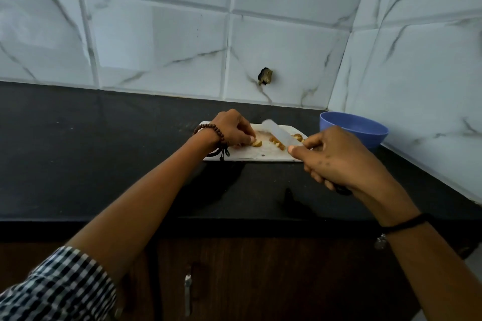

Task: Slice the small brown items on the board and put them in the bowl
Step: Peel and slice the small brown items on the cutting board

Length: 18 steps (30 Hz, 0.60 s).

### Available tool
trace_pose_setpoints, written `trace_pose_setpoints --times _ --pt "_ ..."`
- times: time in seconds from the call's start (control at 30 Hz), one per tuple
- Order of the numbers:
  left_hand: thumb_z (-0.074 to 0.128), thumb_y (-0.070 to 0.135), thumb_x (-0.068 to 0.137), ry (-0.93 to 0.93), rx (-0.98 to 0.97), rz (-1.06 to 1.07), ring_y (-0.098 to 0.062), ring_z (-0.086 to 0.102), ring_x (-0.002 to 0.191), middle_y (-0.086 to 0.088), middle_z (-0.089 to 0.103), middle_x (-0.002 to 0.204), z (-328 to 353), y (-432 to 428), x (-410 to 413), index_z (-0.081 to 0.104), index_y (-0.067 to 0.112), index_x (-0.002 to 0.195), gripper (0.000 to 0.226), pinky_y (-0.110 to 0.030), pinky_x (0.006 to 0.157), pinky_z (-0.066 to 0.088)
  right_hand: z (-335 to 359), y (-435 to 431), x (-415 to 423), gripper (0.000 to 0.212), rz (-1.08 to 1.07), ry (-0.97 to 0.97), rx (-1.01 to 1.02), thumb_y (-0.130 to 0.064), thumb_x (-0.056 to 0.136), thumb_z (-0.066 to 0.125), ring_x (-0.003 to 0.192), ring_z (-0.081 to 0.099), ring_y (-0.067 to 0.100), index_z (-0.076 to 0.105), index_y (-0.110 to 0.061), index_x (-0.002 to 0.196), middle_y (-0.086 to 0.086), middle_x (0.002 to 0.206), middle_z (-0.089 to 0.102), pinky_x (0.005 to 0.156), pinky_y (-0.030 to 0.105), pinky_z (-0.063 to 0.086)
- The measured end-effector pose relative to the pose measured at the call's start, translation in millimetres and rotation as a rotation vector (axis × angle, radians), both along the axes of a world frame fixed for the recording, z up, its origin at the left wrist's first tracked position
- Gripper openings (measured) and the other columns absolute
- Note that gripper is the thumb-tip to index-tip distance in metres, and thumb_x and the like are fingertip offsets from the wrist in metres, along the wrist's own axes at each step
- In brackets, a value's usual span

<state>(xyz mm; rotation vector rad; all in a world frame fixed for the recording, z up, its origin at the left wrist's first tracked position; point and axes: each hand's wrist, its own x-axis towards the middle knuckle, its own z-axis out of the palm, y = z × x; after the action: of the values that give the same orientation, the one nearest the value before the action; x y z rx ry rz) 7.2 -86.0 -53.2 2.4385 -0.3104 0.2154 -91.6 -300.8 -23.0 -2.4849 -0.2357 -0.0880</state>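
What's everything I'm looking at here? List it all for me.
counter: one, black, along the wall
board: one, white, on the counter
pieces: several, brown, on the board
knife: one, pale blurred blade, over the board
bowl: one, blue, right of the board
wall: tiled, white marbled, behind the counter
cabinet: one, dark brown, below the counter
left hand: one, beaded bracelet, pinching one of the pieces
right hand: one, black wristband, gripping the knife
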Motion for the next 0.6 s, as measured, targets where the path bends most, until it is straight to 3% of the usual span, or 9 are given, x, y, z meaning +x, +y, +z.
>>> trace_pose_setpoints --times 0.13,0.27,0.37,0.43,0.6 --pt "0.071 0.016 0.085 0.024 0.0 -0.014 -0.003 0.063 0.076 0.003 0.072 0.092 0 0 1 0.075 0.018 0.101 0.017 -0.012 0.068 0.048 -13 13 25 0.016 -0.023 -0.074 0.062 -0.025 0.087 0.073 0.033 0.048 0.011 0.062 -0.014 0.09 0.009 0.067 0.066 0.033 0.018 0.035" --pt "0.074 0.013 0.082 0.07 -0.051 -0.04 -0.013 0.068 0.087 -0.001 0.073 0.094 3 1 2 0.073 0.013 0.104 0.022 -0.016 0.071 0.053 -25 29 58 0.013 -0.041 -0.145 0.085 -0.016 0.083 0.074 0.042 0.057 0.017 0.063 -0.015 0.089 0.01 0.079 0.07 0.037 0.023 0.043" --pt "0.078 0.016 0.078 0.074 -0.085 -0.032 -0.011 0.069 0.084 0.0 0.074 0.09 3 1 1 0.073 0.013 0.102 0.024 -0.015 0.068 0.053 -30 40 79 0.013 -0.043 -0.198 0.091 -0.014 0.081 0.075 0.067 0.069 0.021 0.065 -0.018 0.087 0.007 0.089 0.07 0.055 0.038 0.06" --pt "0.079 0.017 0.077 0.058 -0.089 -0.016 -0.009 0.069 0.081 0.001 0.074 0.088 2 1 0 0.074 0.014 0.099 0.022 -0.012 0.064 0.052 -32 48 90 0.014 -0.045 -0.203 0.074 -0.014 0.079 0.076 0.078 0.07 0.025 0.065 -0.019 0.085 0.005 0.091 0.07 0.068 0.047 0.061" --pt "0.078 0.016 0.078 0.017 -0.073 0.004 -0.006 0.067 0.077 0.003 0.072 0.084 2 0 0 0.076 0.014 0.098 0.019 -0.01 0.063 0.05 -35 56 104 0.018 -0.046 -0.195 0.037 -0.014 0.078 0.076 0.083 0.069 0.027 0.063 -0.023 0.085 0.006 0.089 0.067 0.075 0.048 0.059"
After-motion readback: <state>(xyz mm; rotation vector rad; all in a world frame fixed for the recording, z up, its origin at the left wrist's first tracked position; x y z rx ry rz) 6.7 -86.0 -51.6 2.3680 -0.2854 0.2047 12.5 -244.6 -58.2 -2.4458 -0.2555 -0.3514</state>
